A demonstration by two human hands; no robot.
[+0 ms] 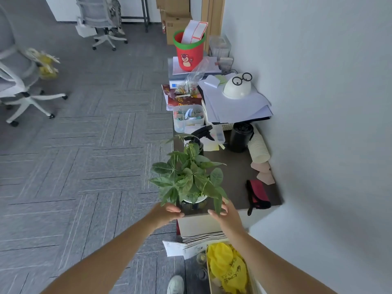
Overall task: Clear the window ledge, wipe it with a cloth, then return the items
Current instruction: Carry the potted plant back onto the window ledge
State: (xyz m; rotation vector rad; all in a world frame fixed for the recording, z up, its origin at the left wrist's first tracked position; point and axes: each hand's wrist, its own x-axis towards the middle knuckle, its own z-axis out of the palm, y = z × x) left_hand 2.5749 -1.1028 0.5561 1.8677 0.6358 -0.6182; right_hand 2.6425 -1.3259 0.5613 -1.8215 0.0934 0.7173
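With the left hand (pixel 167 211) and right hand (pixel 224 215) clasping the potted plant (pixel 187 181) at the ledge (pixel 237 166) near corner, a loose grip risks tipping it off the edge

Little legible print on a crowded ledge

Dark printed characters mark the yellow bag (pixel 230 270) at six o'clock, too blurred to read; gold lettering on the red packet (pixel 186 100) at twelve o'clock is equally illegible, and the red bucket (pixel 188 55) shows only a cartoon bear.
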